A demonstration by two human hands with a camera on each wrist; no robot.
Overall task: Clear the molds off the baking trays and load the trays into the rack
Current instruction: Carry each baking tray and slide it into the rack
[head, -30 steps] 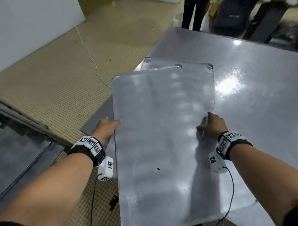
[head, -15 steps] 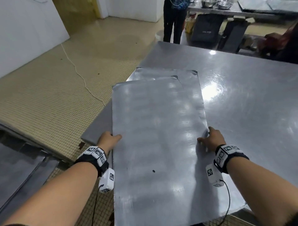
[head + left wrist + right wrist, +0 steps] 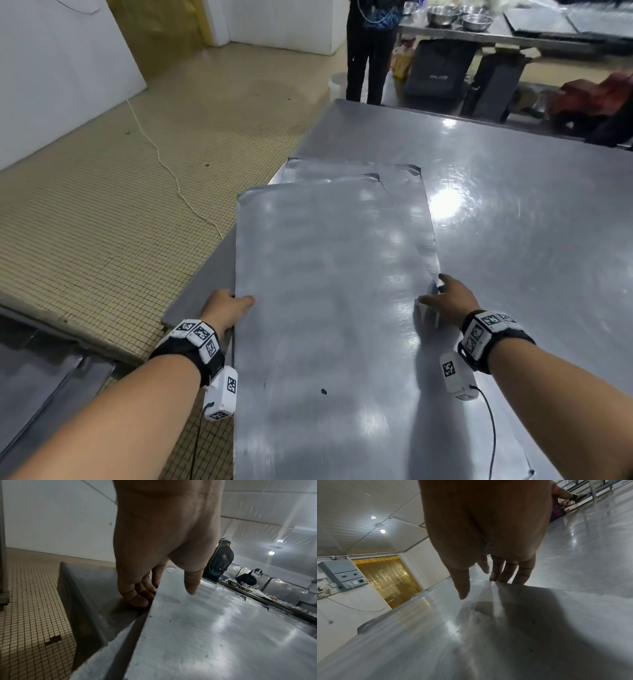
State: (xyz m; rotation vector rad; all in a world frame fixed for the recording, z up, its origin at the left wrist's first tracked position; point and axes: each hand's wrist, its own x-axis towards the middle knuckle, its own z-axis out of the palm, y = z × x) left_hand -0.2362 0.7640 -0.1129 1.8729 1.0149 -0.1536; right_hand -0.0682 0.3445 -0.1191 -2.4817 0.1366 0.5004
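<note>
A flat, bare metal baking tray (image 3: 325,308) lies slanted over a second tray (image 3: 404,192) on the steel table (image 3: 513,240), its near end jutting past the table edge. My left hand (image 3: 227,306) grips its left long edge, thumb on top and fingers curled underneath (image 3: 137,599). My right hand (image 3: 445,298) holds the right long edge. In the right wrist view its thumb (image 3: 462,588) lies over the tray (image 3: 471,635) and its fingers reach down past the rim. No molds are in view on either tray.
A person in dark clothes (image 3: 368,51) stands at the table's far end, beside black bags (image 3: 435,72). Metal bowls (image 3: 476,20) sit on a farther bench. A white cord (image 3: 161,161) crosses the tiled floor on the left. Grey metal panels (image 3: 34,383) lie low at my left.
The top tray has slid toward me, baring more of the lower tray's far end. My right hand shifted from the tray's surface to its right rim. My view has tilted upward.
</note>
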